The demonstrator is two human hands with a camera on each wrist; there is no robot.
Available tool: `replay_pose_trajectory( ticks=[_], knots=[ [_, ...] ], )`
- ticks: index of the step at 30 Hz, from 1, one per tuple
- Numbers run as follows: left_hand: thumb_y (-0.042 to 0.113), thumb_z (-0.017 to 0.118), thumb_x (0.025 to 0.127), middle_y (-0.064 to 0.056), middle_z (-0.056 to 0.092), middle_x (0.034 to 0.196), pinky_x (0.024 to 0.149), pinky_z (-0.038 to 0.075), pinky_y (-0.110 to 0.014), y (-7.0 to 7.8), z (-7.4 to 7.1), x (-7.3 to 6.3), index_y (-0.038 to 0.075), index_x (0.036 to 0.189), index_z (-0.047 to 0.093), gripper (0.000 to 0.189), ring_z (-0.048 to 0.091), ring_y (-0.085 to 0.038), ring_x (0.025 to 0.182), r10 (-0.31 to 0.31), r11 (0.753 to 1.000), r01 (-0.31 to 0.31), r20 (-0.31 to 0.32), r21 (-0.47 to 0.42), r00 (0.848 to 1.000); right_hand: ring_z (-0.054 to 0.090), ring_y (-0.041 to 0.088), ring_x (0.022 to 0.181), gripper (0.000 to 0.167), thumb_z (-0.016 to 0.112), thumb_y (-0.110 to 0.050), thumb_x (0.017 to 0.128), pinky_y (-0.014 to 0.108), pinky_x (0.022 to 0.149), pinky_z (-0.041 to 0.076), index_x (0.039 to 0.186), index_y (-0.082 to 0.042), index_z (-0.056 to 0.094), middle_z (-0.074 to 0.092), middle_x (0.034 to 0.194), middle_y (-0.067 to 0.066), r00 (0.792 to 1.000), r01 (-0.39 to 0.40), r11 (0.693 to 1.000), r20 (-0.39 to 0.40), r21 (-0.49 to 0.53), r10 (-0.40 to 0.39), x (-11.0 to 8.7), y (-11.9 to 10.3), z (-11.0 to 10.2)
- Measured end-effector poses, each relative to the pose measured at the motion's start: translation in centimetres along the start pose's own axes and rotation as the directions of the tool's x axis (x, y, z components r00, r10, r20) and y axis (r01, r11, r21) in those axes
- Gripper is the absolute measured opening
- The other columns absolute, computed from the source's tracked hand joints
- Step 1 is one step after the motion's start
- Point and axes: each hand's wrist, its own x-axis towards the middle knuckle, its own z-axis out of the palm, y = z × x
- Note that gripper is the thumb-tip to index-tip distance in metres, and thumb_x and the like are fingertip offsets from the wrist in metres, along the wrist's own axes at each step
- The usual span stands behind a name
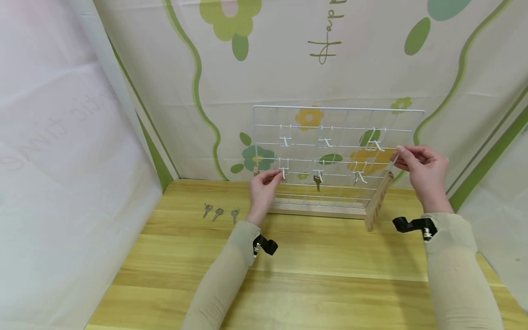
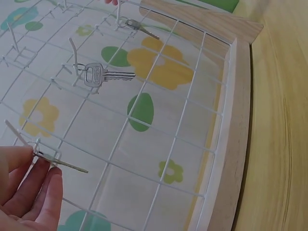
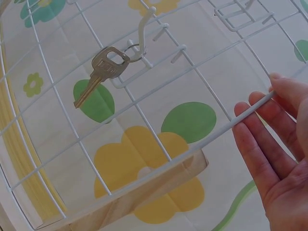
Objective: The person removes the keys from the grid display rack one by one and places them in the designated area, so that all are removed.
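A white wire grid (image 1: pixel 338 109) stands upright in a wooden base (image 1: pixel 321 211), with two rows of white hooks on it. My left hand (image 1: pixel 264 190) is at the lower left hook (image 2: pixel 17 132), its fingers pinching a key (image 2: pixel 72 166) by the head, the key's ring right at the hook. One key (image 1: pixel 317 182) hangs from the lower middle hook and another key (image 1: pixel 356 178) from the lower right hook. With thumb and fingers, my right hand (image 1: pixel 429 172) grips the grid's right edge wire (image 3: pixel 252 109).
Three loose keys, a left one (image 1: pixel 207 210), a middle one (image 1: pixel 217 213) and a right one (image 1: pixel 235 215), lie on the wood-grain table (image 1: pixel 297 293) left of the base. A flower-patterned cloth (image 1: pixel 280 68) hangs behind the grid. White sheets enclose both sides.
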Motion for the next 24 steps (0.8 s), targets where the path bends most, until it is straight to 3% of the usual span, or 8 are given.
replay_pose_trajectory(
  ticks=[10,16,21,24],
  knots=[
    [0.013,0.078,0.092,-0.002,0.076,0.100,0.082,0.059,-0.033,0.9,-1.4,-1.4,0.008,0.103,0.080,0.012,0.071,-0.018,0.091,0.052,0.996,-0.047,0.070,-0.073,0.996,0.075,0.021,0.081,0.031,0.079,-0.007,0.089,0.034,0.075,0.055,0.110,0.013,0.069,0.074,0.097,0.020,1.000,0.010,1.000,-0.014,0.001,-0.010,0.2,0.4,-0.1],
    [0.015,0.077,0.094,-0.009,0.075,0.103,0.083,0.059,-0.038,2.0,-2.5,-2.3,0.002,0.108,0.078,0.020,0.072,-0.030,0.092,0.100,0.986,-0.083,0.120,-0.144,0.988,0.075,0.021,0.080,0.031,0.078,-0.006,0.090,0.034,0.075,0.056,0.110,0.015,0.068,0.074,0.097,0.020,1.000,0.012,1.000,-0.013,-0.002,-0.012,0.2,0.4,-0.1],
    [0.014,0.077,0.094,-0.015,0.075,0.104,0.081,0.060,-0.038,2.3,-4.8,-2.9,0.001,0.108,0.078,0.019,0.072,-0.030,0.088,0.088,0.983,-0.068,0.117,-0.172,0.989,0.075,0.021,0.080,0.029,0.078,-0.006,0.089,0.034,0.076,0.055,0.110,0.013,0.069,0.074,0.096,0.018,1.000,0.002,1.000,-0.011,0.008,-0.002,0.2,0.3,-0.1],
    [0.012,0.076,0.094,-0.017,0.075,0.105,0.080,0.060,-0.037,1.5,-6.8,-3.0,0.000,0.108,0.077,0.019,0.072,-0.033,0.092,0.059,0.985,-0.038,0.122,-0.169,0.991,0.075,0.020,0.080,0.028,0.078,-0.006,0.090,0.034,0.076,0.055,0.109,0.012,0.069,0.075,0.095,0.017,1.000,-0.002,1.000,-0.009,0.012,0.002,0.1,0.2,0.0]
  ],
)
